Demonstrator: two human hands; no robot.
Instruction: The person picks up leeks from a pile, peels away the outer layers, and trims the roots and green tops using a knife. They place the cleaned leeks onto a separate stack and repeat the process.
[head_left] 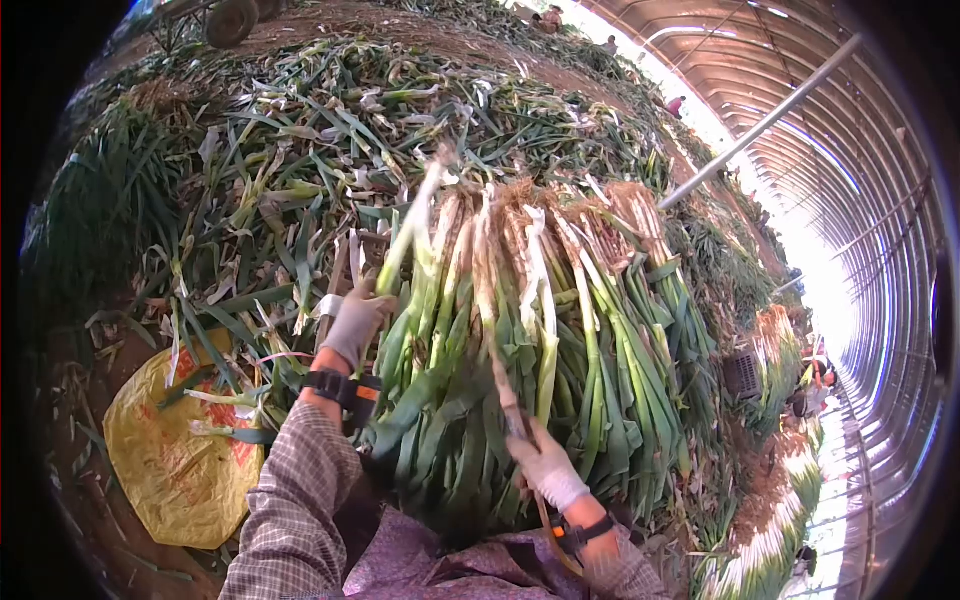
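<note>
A pale glove covers my left hand, which is closed around a leek. The leek's white root end points up and away and is smeared by motion. My right hand, also gloved, grips another leek by its lower, leafy part; its brownish shank lies over the pile. Between and beyond both hands spreads a thick pile of leeks, roots away from me and green leaves towards me. A dark device sits on each wrist.
A yellow plastic sack lies at left with loose leaves on it. Discarded leaves cover the ground beyond. A metal pole slants at upper right. A dark crate and more leek bundles stand at right, near other people.
</note>
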